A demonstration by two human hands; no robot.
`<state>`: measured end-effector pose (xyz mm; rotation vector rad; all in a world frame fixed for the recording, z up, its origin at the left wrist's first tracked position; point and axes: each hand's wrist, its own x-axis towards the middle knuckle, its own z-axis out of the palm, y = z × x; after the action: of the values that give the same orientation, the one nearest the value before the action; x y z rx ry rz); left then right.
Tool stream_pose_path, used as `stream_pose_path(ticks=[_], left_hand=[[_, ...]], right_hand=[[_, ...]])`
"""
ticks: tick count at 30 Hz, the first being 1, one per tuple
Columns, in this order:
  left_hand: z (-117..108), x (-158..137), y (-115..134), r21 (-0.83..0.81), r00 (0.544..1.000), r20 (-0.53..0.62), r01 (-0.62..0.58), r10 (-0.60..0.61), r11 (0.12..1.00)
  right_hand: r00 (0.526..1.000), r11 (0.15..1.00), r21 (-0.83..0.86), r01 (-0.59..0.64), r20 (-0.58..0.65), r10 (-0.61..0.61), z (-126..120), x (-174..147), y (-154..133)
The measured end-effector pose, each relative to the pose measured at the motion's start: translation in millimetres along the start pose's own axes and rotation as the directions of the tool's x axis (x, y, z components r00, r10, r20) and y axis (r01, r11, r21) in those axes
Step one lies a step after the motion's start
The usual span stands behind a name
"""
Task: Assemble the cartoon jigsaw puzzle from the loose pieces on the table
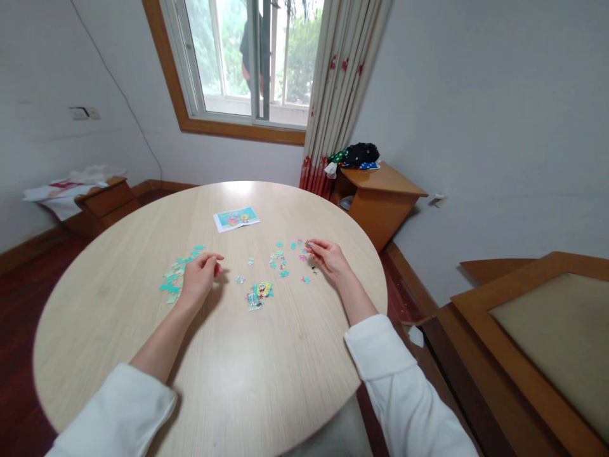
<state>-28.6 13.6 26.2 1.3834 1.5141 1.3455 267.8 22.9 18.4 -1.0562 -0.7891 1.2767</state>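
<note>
My right hand [328, 257] pinches a small jigsaw puzzle piece [308, 245] between thumb and fingertips, over the right-hand loose pieces. My left hand [202, 273] rests beside a pile of teal and pale green puzzle pieces [174, 277], fingers loosely curled and slightly apart, with nothing visible in them. Between the hands, nearer to me, lies a small joined section of puzzle [261, 291] with a yellow cartoon face. Several loose pieces [278, 259] are scattered in the middle. A single piece [240, 279] lies just right of my left hand.
A printed picture sheet [236, 219] lies toward the far side of the round table [228, 381]. Beyond stand a small cabinet [385, 190] with cloths on top, a curtain [342, 82] and a window. A wooden chair [537, 317] is at right. Someone is partly visible outside.
</note>
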Motion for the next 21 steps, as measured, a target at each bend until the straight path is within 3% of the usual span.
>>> stream_pose_path(ticks=[9, 15, 18, 21], left_hand=[[0.6, 2.7, -7.4, 0.027, 0.999, 0.042, -0.022, 0.021, 0.999], [3.4, 0.9, -6.9, 0.031, 0.997, 0.074, -0.018, 0.016, 0.999], [5.2, 0.3, -7.2, 0.024, 0.996, 0.093, -0.016, 0.013, 1.0], [6.1, 0.4, -8.4, 0.026, 0.996, 0.093, -0.014, 0.012, 1.0]], right_hand=[[0.997, 0.998, -0.061, 0.01, 0.074, -0.006, 13.9, -0.7, 13.3], [0.986, 0.972, -0.184, 0.144, 0.105, -0.126, 34.2, -3.2, 23.7], [0.969, 0.941, -0.271, 0.203, 0.19, -0.155, 51.9, -9.9, 34.4], [0.928, 0.9, -0.359, 0.249, 0.355, -0.115, 69.9, -21.5, 44.8]])
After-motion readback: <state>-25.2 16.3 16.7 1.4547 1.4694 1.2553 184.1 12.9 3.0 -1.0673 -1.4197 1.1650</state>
